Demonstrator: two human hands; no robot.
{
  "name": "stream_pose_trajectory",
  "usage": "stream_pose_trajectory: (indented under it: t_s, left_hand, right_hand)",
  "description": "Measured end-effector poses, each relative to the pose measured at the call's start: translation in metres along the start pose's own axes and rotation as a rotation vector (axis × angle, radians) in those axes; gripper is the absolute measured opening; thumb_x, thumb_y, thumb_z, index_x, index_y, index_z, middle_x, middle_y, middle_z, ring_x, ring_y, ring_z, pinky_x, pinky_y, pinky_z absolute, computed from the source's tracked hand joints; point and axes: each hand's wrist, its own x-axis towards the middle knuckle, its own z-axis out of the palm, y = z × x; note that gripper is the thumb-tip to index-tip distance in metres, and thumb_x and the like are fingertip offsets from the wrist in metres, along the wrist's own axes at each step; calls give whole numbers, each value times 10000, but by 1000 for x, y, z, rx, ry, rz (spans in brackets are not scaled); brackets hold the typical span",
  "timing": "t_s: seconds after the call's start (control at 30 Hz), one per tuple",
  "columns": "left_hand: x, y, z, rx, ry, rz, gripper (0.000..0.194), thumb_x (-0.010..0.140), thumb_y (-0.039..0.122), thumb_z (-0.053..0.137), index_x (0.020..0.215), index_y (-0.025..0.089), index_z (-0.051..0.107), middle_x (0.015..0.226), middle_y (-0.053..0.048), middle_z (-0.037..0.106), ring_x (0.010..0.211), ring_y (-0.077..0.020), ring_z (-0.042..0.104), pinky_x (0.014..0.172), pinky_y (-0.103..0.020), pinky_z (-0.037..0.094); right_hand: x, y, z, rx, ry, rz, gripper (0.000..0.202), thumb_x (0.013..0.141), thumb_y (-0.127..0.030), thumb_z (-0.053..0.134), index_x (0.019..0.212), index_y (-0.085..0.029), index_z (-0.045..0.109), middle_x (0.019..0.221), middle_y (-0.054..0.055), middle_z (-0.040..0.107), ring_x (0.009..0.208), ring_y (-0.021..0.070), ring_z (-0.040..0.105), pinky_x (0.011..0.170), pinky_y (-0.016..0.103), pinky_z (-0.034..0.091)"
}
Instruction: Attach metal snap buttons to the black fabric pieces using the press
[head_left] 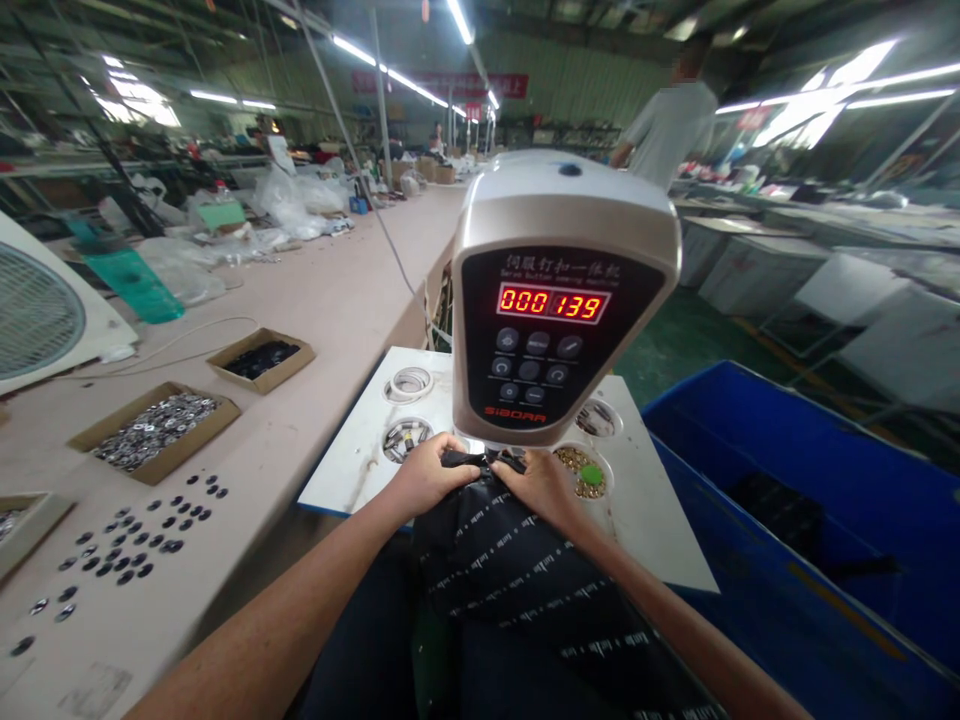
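Dark fabric (517,570) with rows of small white print hangs from both hands over the lap. My left hand (431,475) pinches the fabric's top edge, fingers closed, under the head of a button machine (566,300). On the other side of the same edge, my right hand (536,485) also grips the cloth. The machine's red display reads 000139. The part of the machine directly above the cloth is mostly hidden. Around the machine's base lies a white work plate (352,480) with round recesses holding small metal parts and a green piece (592,474).
On the left table (270,480) are a box of silver buttons (154,430), a box of black pieces (262,360), loose buttons (142,540), a teal bottle (135,283) and a fan (45,300). A blue bin (750,400) stands right. A person (671,125) stands behind.
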Motion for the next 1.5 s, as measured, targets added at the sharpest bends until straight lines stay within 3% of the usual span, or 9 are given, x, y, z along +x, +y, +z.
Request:
stream_pose_trajectory:
  t_s: [0.33, 0.47, 0.67, 0.9, 1.0, 1.1, 1.33, 1.5]
  left_hand:
    - [-4, -11, 10, -177, 43, 137, 302, 761, 263, 656, 1052, 191, 700, 1064, -31, 739, 992, -217, 660, 931, -333, 490]
    - [-1, -15, 14, -167, 49, 211, 240, 769, 186, 603, 971, 194, 731, 1059, -39, 737, 1017, -212, 658, 981, -338, 474]
    - [2, -16, 14, -97, 26, 307, 212, 763, 127, 544, 828, 202, 732, 1029, -31, 718, 1012, -192, 646, 973, -317, 467]
    - [-4, -7, 11, 50, 34, 309, 231, 780, 135, 538, 898, 221, 717, 992, -22, 693, 968, -190, 636, 903, -316, 457]
    - [-9, -1, 10, 147, 42, 306, 138, 859, 285, 584, 904, 238, 706, 996, -15, 685, 962, -192, 636, 888, -319, 450]
    - [-9, -2, 9, 139, 21, 297, 203, 840, 425, 672, 925, 245, 709, 1008, -13, 689, 970, -197, 637, 880, -317, 450]
    - [7, -12, 2, 11, -117, 212, 220, 735, 338, 761, 920, 224, 732, 998, -3, 739, 981, -209, 658, 904, -312, 460]
    - [13, -11, -1, -11, -164, 168, 263, 705, 349, 768, 927, 209, 752, 973, -10, 763, 969, -225, 676, 886, -311, 485]
  right_hand:
    - [0, 12, 8, 152, 16, -74, 136, 807, -263, 676, 922, -198, 709, 880, 54, 710, 861, 237, 658, 789, 328, 478]
    - [0, 15, 9, 200, 14, -132, 62, 819, -235, 634, 800, -195, 678, 854, 38, 698, 852, 216, 653, 810, 317, 473]
    - [-2, 12, 2, 228, -73, -211, 175, 812, -132, 570, 769, -205, 723, 862, 30, 716, 887, 211, 662, 833, 314, 471]
    - [-7, 12, 2, 258, 10, -257, 215, 797, -96, 590, 857, -215, 758, 893, 26, 733, 883, 200, 683, 841, 317, 501]
    - [-11, 14, 1, 251, 16, -314, 189, 836, -153, 620, 933, -231, 762, 945, 36, 718, 926, 209, 673, 855, 326, 510]
    - [-13, 16, -2, 237, 4, -342, 164, 856, -220, 665, 984, -241, 768, 996, 49, 699, 964, 217, 662, 886, 339, 513]
    - [-6, 16, -12, 237, -137, -277, 199, 830, -200, 713, 1001, -254, 799, 1044, 49, 701, 990, 220, 660, 953, 360, 497]
    - [-7, 14, -18, 249, -154, -223, 186, 837, -203, 689, 976, -231, 811, 1065, 59, 705, 1011, 227, 656, 958, 352, 493]
